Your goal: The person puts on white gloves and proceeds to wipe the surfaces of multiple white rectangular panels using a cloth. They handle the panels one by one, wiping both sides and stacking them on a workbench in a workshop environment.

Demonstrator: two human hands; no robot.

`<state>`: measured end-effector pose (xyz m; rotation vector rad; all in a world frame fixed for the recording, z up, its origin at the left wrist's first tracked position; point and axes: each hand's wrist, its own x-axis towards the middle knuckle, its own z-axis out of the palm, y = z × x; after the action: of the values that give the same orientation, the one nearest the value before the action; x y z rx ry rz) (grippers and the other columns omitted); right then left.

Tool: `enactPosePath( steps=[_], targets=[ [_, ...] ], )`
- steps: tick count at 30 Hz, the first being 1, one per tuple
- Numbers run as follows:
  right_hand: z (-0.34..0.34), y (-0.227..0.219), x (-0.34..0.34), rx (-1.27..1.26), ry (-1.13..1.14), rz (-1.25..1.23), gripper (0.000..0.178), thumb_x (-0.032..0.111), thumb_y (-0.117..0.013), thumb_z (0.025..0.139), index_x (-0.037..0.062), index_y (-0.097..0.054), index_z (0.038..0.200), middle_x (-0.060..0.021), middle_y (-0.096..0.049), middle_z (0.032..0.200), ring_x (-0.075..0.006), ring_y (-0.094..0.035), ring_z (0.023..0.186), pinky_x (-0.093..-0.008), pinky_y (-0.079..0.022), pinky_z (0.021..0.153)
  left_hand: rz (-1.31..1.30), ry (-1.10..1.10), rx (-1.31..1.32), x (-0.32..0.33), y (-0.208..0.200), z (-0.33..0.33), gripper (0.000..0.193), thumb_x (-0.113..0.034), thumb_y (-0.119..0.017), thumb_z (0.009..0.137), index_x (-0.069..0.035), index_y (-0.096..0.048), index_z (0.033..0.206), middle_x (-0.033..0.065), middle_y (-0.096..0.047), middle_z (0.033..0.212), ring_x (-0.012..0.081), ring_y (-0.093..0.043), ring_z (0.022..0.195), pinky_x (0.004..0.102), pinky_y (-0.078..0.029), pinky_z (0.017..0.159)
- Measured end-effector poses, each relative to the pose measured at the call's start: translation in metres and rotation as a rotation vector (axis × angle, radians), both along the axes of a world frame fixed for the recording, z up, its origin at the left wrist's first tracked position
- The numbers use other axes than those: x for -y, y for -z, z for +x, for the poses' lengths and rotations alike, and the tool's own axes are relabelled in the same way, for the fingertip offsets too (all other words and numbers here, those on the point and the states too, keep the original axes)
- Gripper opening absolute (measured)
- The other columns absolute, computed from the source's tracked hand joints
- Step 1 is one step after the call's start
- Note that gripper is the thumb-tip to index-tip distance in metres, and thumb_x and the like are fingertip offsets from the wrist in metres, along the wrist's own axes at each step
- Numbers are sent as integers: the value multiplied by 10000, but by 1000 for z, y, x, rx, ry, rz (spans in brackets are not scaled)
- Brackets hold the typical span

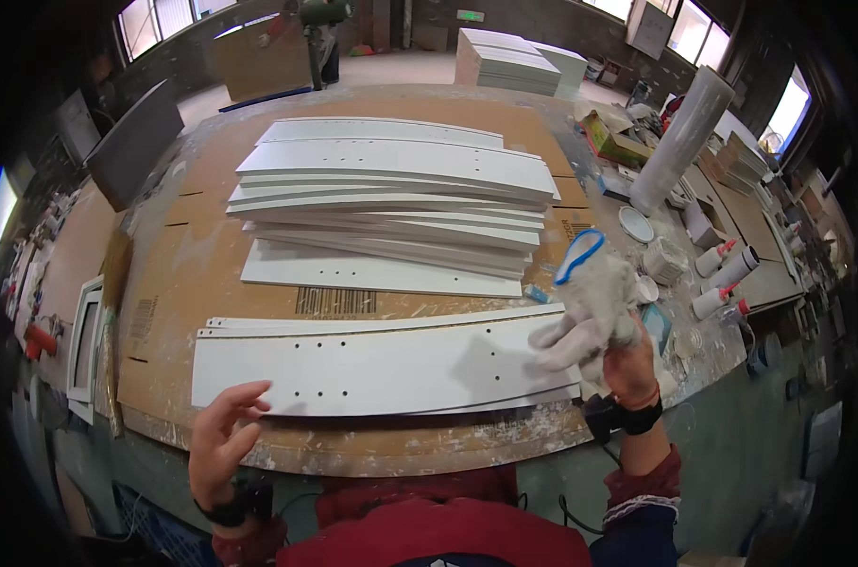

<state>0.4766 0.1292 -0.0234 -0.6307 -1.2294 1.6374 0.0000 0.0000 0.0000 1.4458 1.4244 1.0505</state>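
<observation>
A white work glove [594,312] with a blue-edged cuff is in my right hand [629,367], its fabric fingers hanging over the right end of a white board. My right hand's fingers are mostly hidden behind the glove, closed on it. Bare and empty, my left hand [229,437] hovers by the front left edge of the drilled white board [410,369], fingers apart and half curled. That board lies flat on a few others, with small dark holes near both ends. Behind it rises an uneven stack of similar white boards [396,170].
Cardboard [212,246] covers the table. At its right stand a tall roll of clear film [682,142], a round white lid [636,225], white bottles with red caps [712,300] and loose clutter. A brush-like brown bundle [116,283] leans at the left edge beside a white frame [84,340].
</observation>
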Motion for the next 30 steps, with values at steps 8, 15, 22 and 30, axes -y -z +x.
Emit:
enactPosePath(
  steps=[8,15,22,30],
  targets=[
    [-128,25,78,215,-295,-148,427,244,-400,1018,-23,-434,1350,-72,-577,1195,-137,-556,1063,-278,-449,914,-217,375,369,-35,28,90,246,-61,-618,874,14,-581,1105,52,-631,999,86,-559,848,219,-467,761],
    [-147,70,92,-289,-370,-418,480,330,-304,1034,-53,-452,1283,-186,-583,1200,-244,-595,1060,-344,-476,903,-141,183,1035,14,73,52,72,-10,-577,894,-31,-533,947,65,-632,939,120,-608,865,268,-500,782],
    [-149,54,97,-109,-169,-227,322,217,-363,1025,-20,-536,1159,-126,-635,984,-160,-615,786,-270,-505,700,100,-104,1194,36,56,-4,72,-9,-497,927,-65,-499,972,101,-603,1074,216,-592,1030,389,-472,933],
    [-278,-34,97,223,-150,669,401,-11,-648,821,11,-522,1200,-114,-560,1071,-183,-612,898,-268,-502,727,569,97,577,30,18,25,153,-18,-569,872,-32,-512,1014,164,-492,1254,243,-479,1199,429,-312,1057]
  ],
)
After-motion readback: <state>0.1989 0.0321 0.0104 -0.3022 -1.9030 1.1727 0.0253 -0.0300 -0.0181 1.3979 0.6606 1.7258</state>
